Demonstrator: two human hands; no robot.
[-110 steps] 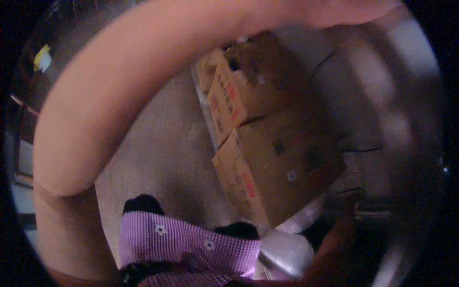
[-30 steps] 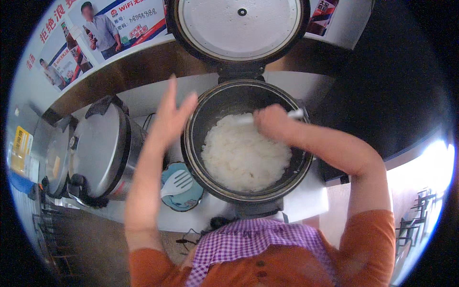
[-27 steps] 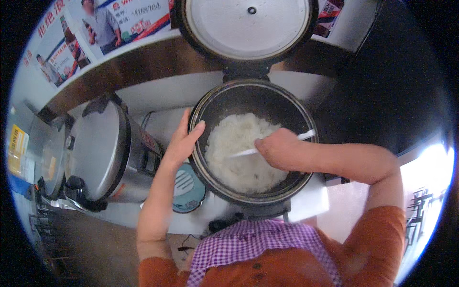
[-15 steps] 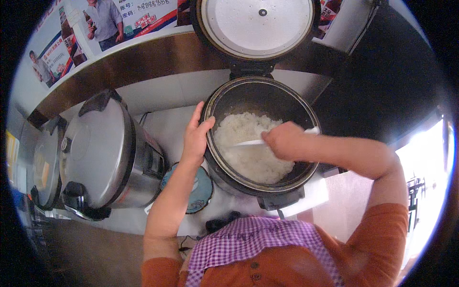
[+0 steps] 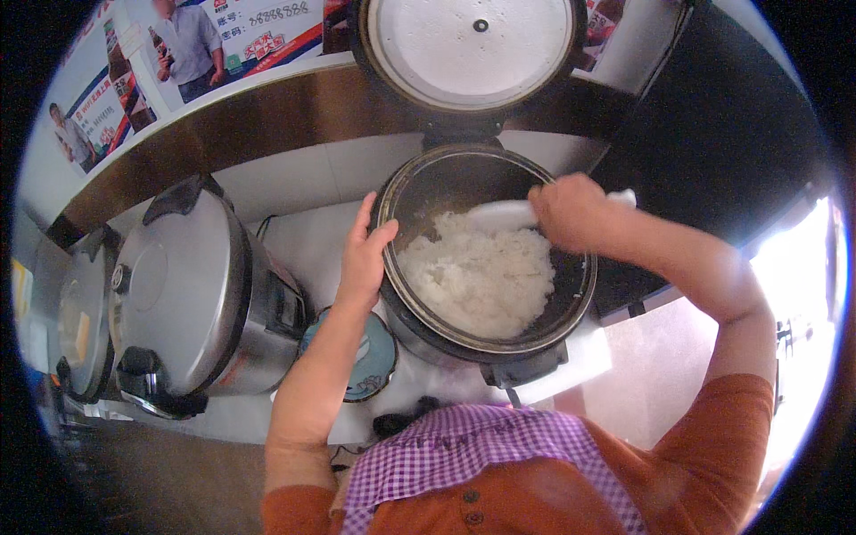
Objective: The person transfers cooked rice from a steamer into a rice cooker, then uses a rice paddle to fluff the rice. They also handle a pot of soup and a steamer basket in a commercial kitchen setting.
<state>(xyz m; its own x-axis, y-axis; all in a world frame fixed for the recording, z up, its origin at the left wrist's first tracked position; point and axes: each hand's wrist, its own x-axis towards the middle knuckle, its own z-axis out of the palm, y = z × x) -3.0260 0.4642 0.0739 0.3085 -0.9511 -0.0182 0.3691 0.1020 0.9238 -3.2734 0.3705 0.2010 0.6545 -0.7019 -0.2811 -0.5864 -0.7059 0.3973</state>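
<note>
White cooked rice (image 5: 477, 281) lies heaped in the dark pot of a large rice cooker (image 5: 434, 337), whose round lid (image 5: 473, 53) stands raised at the back. My left hand (image 5: 364, 254) rests against the cooker's left rim, thumb apart from the stretched fingers. Wrapped round the handle of a white rice paddle (image 5: 501, 215), my right hand (image 5: 571, 212) is over the far right part of the pot. The paddle's blade lies along the far edge of the rice, and its handle end sticks out beyond my fist.
Two closed silver rice cookers (image 5: 178, 294) stand on the left of the white counter (image 5: 312, 223). Partly behind my left forearm is a blue patterned plate (image 5: 373, 361). A dark panel (image 5: 704, 169) rises at the right.
My right hand has moved up and right, carrying the paddle from the middle of the rice to its far edge. My left hand keeps its place at the rim.
</note>
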